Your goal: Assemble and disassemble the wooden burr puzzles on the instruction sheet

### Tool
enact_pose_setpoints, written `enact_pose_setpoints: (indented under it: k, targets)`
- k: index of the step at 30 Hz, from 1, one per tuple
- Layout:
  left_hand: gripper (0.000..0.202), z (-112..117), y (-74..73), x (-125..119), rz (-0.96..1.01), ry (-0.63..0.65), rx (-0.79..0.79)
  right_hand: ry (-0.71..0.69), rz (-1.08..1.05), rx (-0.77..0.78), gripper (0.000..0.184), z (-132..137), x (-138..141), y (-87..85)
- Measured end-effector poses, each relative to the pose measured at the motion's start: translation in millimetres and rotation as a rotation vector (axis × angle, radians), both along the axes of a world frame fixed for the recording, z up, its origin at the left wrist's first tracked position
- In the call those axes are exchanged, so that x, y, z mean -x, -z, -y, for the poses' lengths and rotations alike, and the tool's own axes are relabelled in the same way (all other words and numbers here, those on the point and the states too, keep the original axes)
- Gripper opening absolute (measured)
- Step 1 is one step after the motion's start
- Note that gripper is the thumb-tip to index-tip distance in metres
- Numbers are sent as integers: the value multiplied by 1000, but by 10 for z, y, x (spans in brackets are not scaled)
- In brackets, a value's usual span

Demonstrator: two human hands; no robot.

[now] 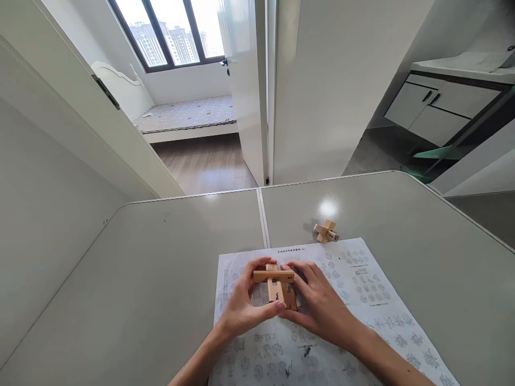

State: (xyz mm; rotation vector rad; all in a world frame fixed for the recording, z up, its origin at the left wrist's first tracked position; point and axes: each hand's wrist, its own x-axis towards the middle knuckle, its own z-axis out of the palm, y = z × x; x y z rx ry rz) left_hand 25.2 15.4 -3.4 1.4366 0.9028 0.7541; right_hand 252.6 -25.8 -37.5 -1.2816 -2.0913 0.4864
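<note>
Wooden blocks (pixel 275 290) sit between left grip (pixel 244 307) and right grip (pixel 323 304).

Paper (pixel 359 299) lay on the bench (pixel 173 279), under the blocks (pixel 276 290). A puzzle (pixel 326 231) sat behind the paper, right of the blocks.

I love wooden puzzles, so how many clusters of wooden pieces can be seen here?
2: the held cluster, between the left hand and right hand; and the second cluster, on the table. Hands may hide loose pieces.
</note>
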Motion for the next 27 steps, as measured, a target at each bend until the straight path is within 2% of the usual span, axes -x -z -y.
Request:
enact_pose_setpoints:
  k: [7,17,27]
  targets:
    - [75,-6,29,3,3,0,-24,-6,-38,8,81,-8,-20,21]
    - [74,-1,26,-3,9,25,-43,6,-197,54,37,-22,-63,-12]
    - [81,7,48,-9,-90,89,-167,-12,-268,31,20,-42,-55,-42]
